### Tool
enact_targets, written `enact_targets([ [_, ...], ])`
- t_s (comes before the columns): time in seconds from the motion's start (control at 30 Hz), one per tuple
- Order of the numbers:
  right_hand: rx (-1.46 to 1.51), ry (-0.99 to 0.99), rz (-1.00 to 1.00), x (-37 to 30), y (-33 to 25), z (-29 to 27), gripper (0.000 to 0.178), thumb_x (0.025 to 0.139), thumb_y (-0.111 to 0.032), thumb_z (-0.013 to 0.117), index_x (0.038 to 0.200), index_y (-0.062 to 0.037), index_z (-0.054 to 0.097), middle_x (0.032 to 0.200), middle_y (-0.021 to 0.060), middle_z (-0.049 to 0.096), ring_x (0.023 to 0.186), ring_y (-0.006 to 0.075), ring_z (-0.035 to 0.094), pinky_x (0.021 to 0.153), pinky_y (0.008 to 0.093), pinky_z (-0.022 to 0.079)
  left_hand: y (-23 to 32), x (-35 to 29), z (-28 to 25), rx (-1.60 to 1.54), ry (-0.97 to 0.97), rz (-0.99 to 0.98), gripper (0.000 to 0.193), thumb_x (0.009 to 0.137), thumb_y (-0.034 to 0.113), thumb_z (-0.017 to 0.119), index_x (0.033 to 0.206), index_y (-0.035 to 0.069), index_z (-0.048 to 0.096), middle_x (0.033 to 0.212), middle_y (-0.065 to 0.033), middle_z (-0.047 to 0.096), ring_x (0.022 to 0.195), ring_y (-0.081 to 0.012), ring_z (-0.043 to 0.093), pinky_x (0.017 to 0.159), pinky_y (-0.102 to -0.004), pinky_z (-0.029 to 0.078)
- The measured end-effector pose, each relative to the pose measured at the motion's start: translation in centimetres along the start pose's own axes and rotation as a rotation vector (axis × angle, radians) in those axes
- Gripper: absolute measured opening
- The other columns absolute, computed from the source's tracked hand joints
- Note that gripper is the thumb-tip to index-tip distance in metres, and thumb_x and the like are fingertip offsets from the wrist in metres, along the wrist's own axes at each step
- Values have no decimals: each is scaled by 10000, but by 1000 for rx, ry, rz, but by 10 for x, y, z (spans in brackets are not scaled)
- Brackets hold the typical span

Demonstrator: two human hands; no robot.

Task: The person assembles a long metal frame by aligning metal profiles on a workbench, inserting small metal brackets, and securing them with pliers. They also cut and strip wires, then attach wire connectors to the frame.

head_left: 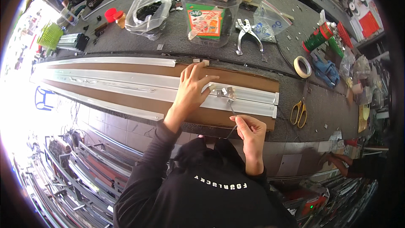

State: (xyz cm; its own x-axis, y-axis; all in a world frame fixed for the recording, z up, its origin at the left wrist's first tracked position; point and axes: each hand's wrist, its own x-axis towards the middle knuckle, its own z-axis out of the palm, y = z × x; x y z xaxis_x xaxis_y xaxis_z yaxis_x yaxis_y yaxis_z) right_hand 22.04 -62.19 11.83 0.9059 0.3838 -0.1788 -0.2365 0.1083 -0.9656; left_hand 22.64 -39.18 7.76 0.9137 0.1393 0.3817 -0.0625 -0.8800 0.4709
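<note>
Rails [139, 85] lie along the tabletop [126, 38]. Left hand [190, 89] presses flat, fingers spread, beside a small metal clip [226, 93] on the rail; right hand [249, 131] pinches a thin tool [233, 109] at it. Clip looks seated, not finished yet.

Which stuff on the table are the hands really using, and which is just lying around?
In use: left hand pressing the white rail; right hand holding a thin tool at the small metal bracket.

Lying about: scissors, tape roll, plastic jar, pliers, spray can.
</note>
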Motion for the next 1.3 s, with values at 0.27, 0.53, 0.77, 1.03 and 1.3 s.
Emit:
enact_targets([
  [0.27, -60, -14, 6, 19, -3, -21, 157, 944, -97, 659, 933, 30, 751, 592, -56, 516, 529, 13, 390, 482, 193, 265, -8, -8, -9, 89, -122, 78, 165, 788, 198, 756, 948, 192, 720, 1428, -87, 468, 1342, -336, 387, 1095, -483, 306],
  [0.53, -245, -157, -287, 36, -6, -25, 108, 885, -79, 701, 934, -13, 770, 1011, 67, 613, 908, 145, 579, 809, 278, 471, 11, -33, 8, -916, 56, -364, 133, 906, 139, 677, 996, 66, 612, 1233, -123, 604, 1196, -290, 571, 1048, -413, 451],
  [0.77, -176, -324, -272, 39, -21, -19, 94, 872, -52, 695, 911, -2, 764, 1130, 97, 641, 1063, 197, 618, 906, 310, 484, 32, -58, 18, -2347, -68, -682, 415, 978, 213, 586, 1348, 50, 495, 1234, -155, 628, 1101, -277, 655, 986, -391, 541],
  [1.03, -160, -398, -219, 48, -18, -15, 96, 893, 46, 639, 916, 62, 731, 1179, 146, 592, 1083, 236, 630, 909, 316, 541, 44, -54, 19, -2209, -68, -720, 731, 963, 224, 611, 1554, 63, 212, 1323, -180, 578, 1175, -246, 624, 1017, -348, 525],
  [1.3, -164, -424, -215, 49, -16, -13, 102, 890, 72, 613, 922, 80, 710, 1162, 166, 585, 1075, 243, 630, 897, 323, 555, 46, -48, 12, -2154, -130, -652, 854, 942, 240, 639, 1586, 118, 92, 1311, -177, 593, 1098, -202, 663, 967, -333, 553],
])
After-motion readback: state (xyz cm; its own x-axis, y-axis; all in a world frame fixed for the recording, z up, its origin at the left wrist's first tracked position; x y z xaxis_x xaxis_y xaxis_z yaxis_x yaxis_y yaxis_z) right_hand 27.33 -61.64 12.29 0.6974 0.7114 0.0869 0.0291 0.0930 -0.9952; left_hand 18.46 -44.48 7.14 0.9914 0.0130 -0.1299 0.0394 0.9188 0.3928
